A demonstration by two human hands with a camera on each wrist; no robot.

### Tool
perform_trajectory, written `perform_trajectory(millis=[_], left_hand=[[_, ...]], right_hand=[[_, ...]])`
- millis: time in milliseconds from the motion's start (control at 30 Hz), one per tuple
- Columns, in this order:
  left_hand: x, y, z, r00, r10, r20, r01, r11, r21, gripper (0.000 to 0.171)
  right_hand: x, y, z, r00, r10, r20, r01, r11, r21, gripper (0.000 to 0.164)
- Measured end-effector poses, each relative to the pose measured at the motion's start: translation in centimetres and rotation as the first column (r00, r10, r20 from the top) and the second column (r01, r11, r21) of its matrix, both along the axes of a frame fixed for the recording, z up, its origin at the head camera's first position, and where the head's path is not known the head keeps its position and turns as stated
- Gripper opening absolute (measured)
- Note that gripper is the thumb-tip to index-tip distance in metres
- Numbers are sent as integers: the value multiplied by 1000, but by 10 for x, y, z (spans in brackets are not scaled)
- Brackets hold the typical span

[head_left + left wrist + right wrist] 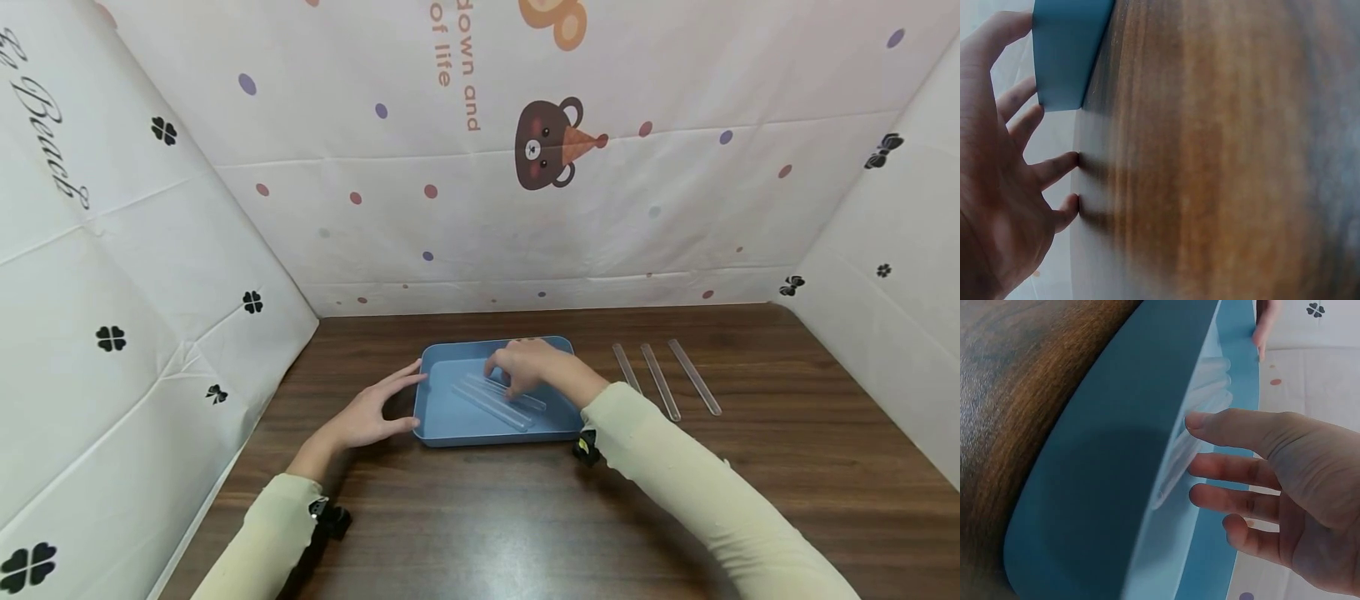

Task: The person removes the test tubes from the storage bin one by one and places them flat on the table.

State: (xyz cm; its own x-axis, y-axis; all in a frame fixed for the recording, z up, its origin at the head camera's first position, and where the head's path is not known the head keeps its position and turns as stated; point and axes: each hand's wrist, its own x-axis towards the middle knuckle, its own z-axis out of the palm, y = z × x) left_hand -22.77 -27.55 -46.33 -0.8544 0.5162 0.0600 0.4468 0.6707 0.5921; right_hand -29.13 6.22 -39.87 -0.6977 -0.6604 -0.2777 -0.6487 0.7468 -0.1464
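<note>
A shallow blue tray [480, 440] rests on the wooden table, and several clear test tubes [491, 407] lie slantwise inside it. My left hand [367, 412] is at the tray's left end with fingers spread; thumb and fingertips touch its outer wall [1069, 56]. Over the tray's inside, my right hand [536, 362] reaches down from the right with bent fingers. A gap shows between its thumb and index finger, right at the tubes. In the right wrist view the thumb [1229, 428] overlaps the tubes, and the other fingers hang loosely apart.
To the right of the tray, three more clear tubes [660, 382] lie roughly side by side on the table [480, 508]. White printed sheets [420, 225] stand behind the table and along both sides. Each wrist wears a small black camera [587, 448].
</note>
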Motion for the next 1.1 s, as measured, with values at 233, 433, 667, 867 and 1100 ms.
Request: perform_trajectory(millis=[233,433,667,867,1100], left_hand=[[0,0,0,1000,4,1,-4,1000,-2,77],[-1,0,-1,1000,7,-1,-7,1000,-1,77],[-1,0,-2,1000,12,3,-12,1000,-9,77],[-2,0,-4,1000,16,6,-16,1000,-11,77],[-1,1,-1,1000,14,15,-14,1000,-7,78]], right_hand=[[1,-1,-4,1000,-8,11,8,1000,0,50],[2,-3,-7,1000,-16,2,16,1000,2,46],[2,-3,-8,1000,-22,-2,22,1000,0,46],[3,-3,-8,1000,-22,-12,22,1000,-7,45],[3,-3,-8,1000,-24,-8,24,1000,-12,45]])
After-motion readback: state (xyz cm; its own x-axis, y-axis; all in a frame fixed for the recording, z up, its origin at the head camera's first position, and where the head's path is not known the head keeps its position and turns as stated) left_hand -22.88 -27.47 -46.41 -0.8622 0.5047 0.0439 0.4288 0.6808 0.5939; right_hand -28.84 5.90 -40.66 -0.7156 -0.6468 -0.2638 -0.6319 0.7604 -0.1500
